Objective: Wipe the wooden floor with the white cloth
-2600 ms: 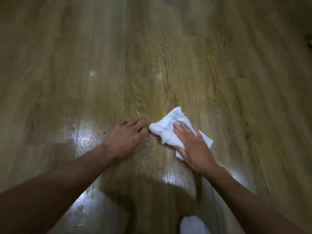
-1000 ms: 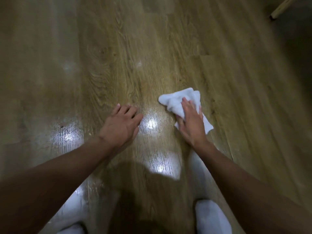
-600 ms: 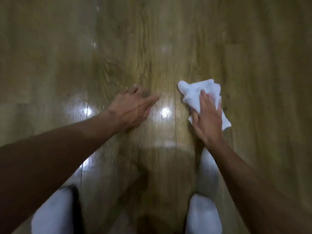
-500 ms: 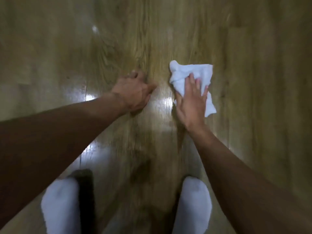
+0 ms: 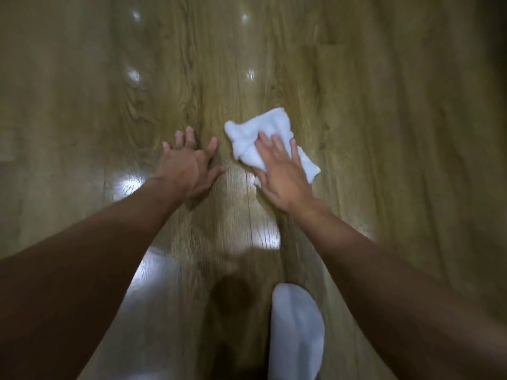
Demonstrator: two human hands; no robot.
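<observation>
Bare forearms (image 5: 90, 270); white sock (image 5: 296, 333)

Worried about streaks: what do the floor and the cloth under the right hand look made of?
Floor: wood-grain planks, perhaps laminate or varnished wood; glossy, shown by bright reflections and seams.
Cloth: soft white fabric, probably terry or cotton; fuzzy surface, bunched in folds under the right hand.

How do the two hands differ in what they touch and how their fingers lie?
The left hand rests directly on the brown wooden floor, fingers spread; the right hand presses the crumpled white cloth, fingers closer together. Both lie palm down with straight fingers.
</observation>
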